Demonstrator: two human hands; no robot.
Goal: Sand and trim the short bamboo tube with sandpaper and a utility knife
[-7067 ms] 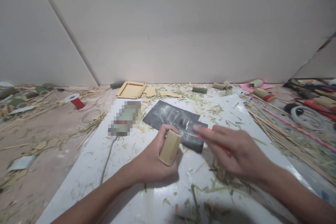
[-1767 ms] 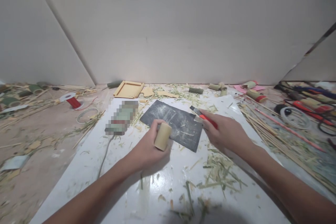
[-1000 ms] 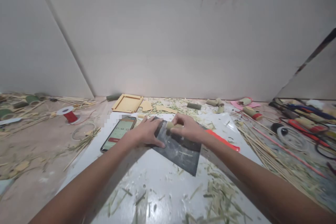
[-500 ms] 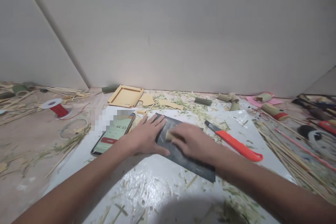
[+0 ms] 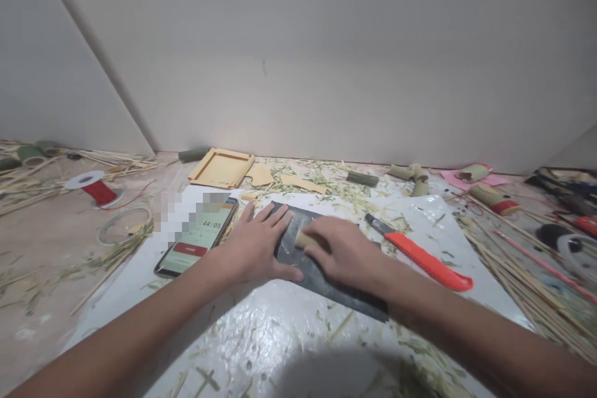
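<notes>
A dark grey sheet of sandpaper point(image 5: 298, 261) lies slantwise on a white sheet point(image 5: 224, 336). My left hand point(image 5: 256, 242) rests flat across the sandpaper's left end, fingers spread. Wrapped in my right hand point(image 5: 342, 249) is a short pale bamboo piece point(image 5: 305, 239), pressed against the sandpaper; only its left end shows, the rest being hidden by my fingers. Just right of that hand lies a utility knife point(image 5: 424, 258) with an orange handle. A phone point(image 5: 200, 236) showing a running timer sits left of my left hand.
At the back stand a shallow yellow tray point(image 5: 221, 169) and a green bamboo piece point(image 5: 362, 178) among shavings. A red thread spool point(image 5: 97, 189) and a tape ring point(image 5: 124, 224) are on the left. Thin bamboo sticks point(image 5: 527, 286) line the right side, near a red-banded bamboo tube point(image 5: 494, 199).
The bamboo piece and my right hand stay on the sandpaper with only a slight shift. My left hand keeps its place. The view has moved a little, and the timer has advanced.
</notes>
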